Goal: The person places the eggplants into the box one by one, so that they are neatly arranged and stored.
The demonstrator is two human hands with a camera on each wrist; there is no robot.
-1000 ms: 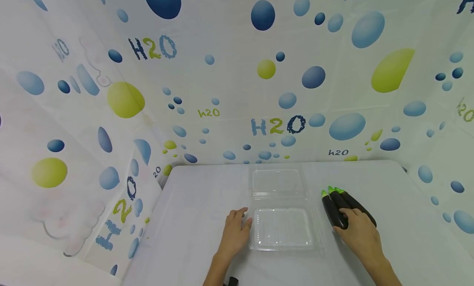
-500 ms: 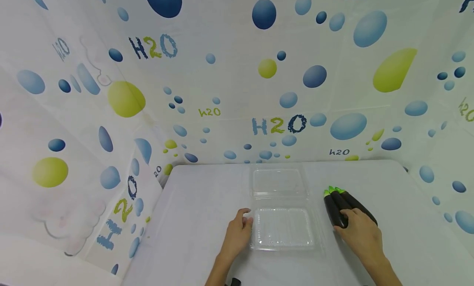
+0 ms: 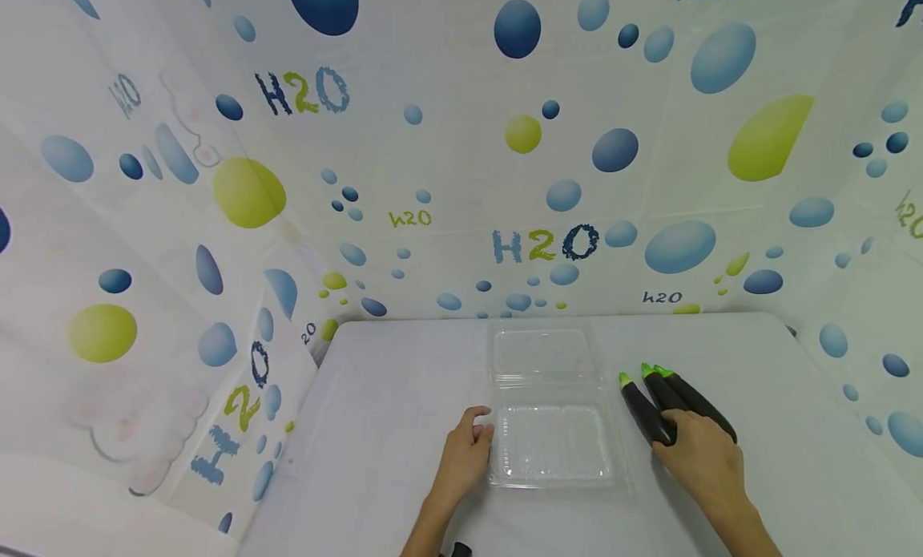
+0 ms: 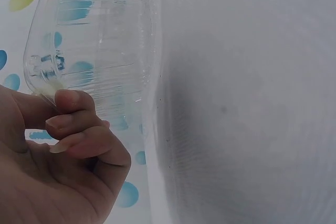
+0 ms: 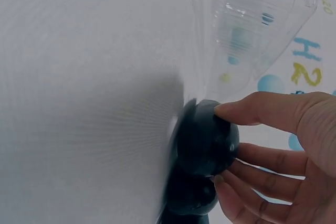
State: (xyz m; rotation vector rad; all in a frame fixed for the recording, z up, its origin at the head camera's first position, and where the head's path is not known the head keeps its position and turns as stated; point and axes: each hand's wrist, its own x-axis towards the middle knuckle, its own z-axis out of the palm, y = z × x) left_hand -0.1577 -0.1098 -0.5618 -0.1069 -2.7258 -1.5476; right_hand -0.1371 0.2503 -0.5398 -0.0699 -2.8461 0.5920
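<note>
Three dark eggplants with bright green stem ends lie side by side on the white table, right of a clear plastic clamshell container (image 3: 551,445). My right hand (image 3: 699,457) pinches the blunt end of the leftmost eggplant (image 3: 644,409). In the right wrist view the thumb is on one side of that eggplant (image 5: 207,137) and the fingers on the other. Its stem end angles away from the other two eggplants (image 3: 692,401). My left hand (image 3: 464,453) holds the container's left rim with curled fingers, and the left wrist view shows them at its corner (image 4: 44,80).
The container's lid (image 3: 542,354) lies opened flat behind its base. Behind the white table (image 3: 389,397) hangs a white cloth (image 3: 447,164) printed with blue and green dots. A small black object (image 3: 461,550) shows near the left wrist.
The leftmost eggplant's stem end has swung left, opening a gap from the other two. My right hand stays almost in place, and the left hand still rests at the container.
</note>
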